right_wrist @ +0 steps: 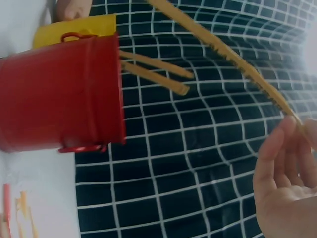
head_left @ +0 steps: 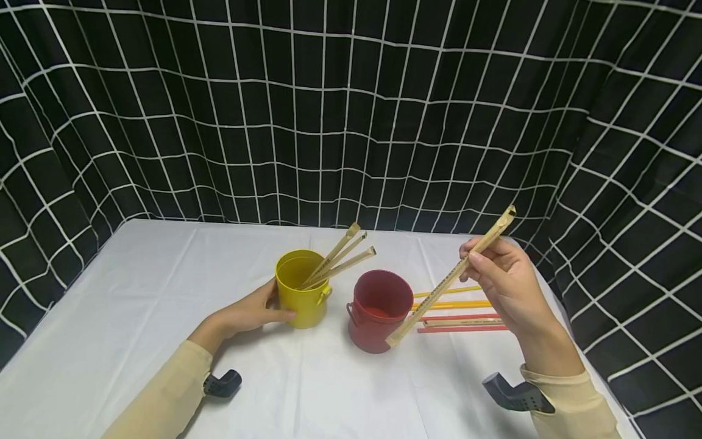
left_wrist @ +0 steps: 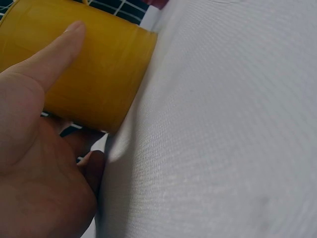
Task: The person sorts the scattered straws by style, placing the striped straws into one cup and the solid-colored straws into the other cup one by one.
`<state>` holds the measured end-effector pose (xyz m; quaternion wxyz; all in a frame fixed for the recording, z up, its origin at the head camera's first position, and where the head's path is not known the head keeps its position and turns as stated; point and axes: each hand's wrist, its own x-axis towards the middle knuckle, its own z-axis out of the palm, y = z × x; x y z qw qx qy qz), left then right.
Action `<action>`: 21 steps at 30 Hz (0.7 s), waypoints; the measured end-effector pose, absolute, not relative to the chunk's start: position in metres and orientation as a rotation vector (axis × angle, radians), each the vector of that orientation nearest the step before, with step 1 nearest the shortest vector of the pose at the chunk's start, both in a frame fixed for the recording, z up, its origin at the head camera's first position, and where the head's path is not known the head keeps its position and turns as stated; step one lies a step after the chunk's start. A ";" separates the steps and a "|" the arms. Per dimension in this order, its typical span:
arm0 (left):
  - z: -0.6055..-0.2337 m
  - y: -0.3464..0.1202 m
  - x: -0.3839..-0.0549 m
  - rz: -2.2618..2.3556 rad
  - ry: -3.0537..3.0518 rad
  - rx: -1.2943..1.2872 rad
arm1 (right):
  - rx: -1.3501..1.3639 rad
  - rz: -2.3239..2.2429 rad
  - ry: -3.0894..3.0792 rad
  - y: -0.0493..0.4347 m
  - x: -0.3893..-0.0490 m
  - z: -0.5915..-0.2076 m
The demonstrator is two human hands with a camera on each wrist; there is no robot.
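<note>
- Right hand (head_left: 507, 280) pinches a pale printed stick (head_left: 444, 286), slanting above the surface (head_left: 164, 274) near the red bucket (head_left: 368, 332).
- Left hand (head_left: 241, 314) grips the yellow bucket (head_left: 301, 308), thumb against its wall, three pale sticks (head_left: 351, 263) leaning inside!
- Red bucket stands between the hands; coloured sticks (head_left: 466, 304) lie to its right.

My head view looks forward and down over the table (head_left: 340, 396); wrist views lie sideways, left close by the yellow bucket (left_wrist: 109, 64), right near the red bucket (right_wrist: 54, 99); head and right share both.
</note>
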<state>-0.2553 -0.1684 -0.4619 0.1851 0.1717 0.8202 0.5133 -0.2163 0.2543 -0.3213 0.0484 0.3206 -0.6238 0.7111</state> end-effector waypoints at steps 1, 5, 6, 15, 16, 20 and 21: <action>-0.462 -0.168 -0.255 1.445 2.310 0.484 | 0.967 2.146 -1.889 0.251 -0.216 -0.319; -0.461 -0.168 -0.255 1.443 2.310 0.479 | 0.873 2.041 -1.879 0.236 -0.216 -0.309; -0.461 -0.167 -0.255 1.441 2.313 0.479 | 0.848 2.026 -1.869 0.231 -0.216 -0.307; -0.459 -0.166 -0.257 1.430 2.324 0.473 | 0.758 1.984 -1.693 0.197 -0.219 -0.296; -0.459 -0.167 -0.257 1.431 2.323 0.474 | 0.756 1.988 -1.669 0.194 -0.219 -0.296; -0.461 -0.168 -0.256 1.431 2.319 0.465 | 0.736 1.985 -1.616 0.184 -0.218 -0.302; -0.461 -0.169 -0.255 1.429 2.317 0.460 | 0.728 1.983 -1.611 0.182 -0.218 -0.304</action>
